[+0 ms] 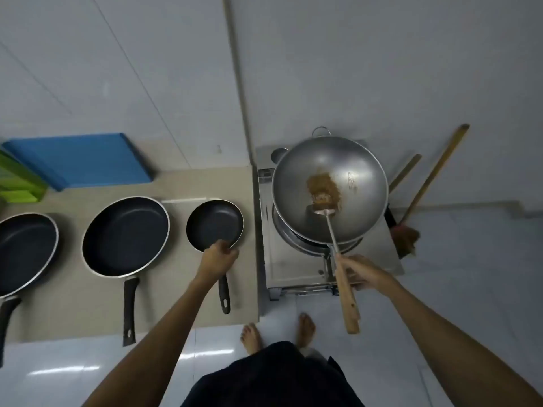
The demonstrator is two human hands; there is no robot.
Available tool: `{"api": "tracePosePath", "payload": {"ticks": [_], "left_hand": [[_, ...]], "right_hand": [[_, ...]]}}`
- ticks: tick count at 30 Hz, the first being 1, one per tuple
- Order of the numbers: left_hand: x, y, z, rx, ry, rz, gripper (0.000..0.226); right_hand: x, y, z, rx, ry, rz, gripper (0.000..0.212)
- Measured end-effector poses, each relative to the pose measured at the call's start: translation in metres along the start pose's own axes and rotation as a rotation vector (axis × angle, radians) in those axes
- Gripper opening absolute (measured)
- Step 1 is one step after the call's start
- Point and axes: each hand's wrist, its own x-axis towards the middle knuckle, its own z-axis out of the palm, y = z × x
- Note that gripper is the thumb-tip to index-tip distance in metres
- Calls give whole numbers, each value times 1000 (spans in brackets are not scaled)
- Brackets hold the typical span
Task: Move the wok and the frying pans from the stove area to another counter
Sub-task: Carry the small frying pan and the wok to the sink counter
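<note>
A steel wok sits on the burner of a metal stove, with brown food in its middle. My right hand is closed on the wooden handle of a metal spatula, whose blade rests in the food. Three black frying pans lie on the beige counter to the left: a small pan, a medium pan and a large pan cut by the left edge. My left hand grips the small pan at the base of its handle.
A blue cutting board and a green rack lie at the back left of the counter. A broom and a stick lean on the wall right of the stove. My bare feet stand on the white tiled floor.
</note>
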Motion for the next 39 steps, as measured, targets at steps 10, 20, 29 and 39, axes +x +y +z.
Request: {"api": "tracePosePath", "payload": {"ticks": [10,20,29,39], "left_hand": [[-11,-45,55,-104,114,-345,60],[21,-80,75,-416,21,-504,41],[38,-94,86,-733,-98,-623,16],[24,-75,82,-766,1,-520,29]], "right_hand": [[55,37,8,504,-157,114,59],[73,50,25,693,-126,124,66],[84,47,29,806,-163,152,56],[78,38,35,621,-26,141,21]]}}
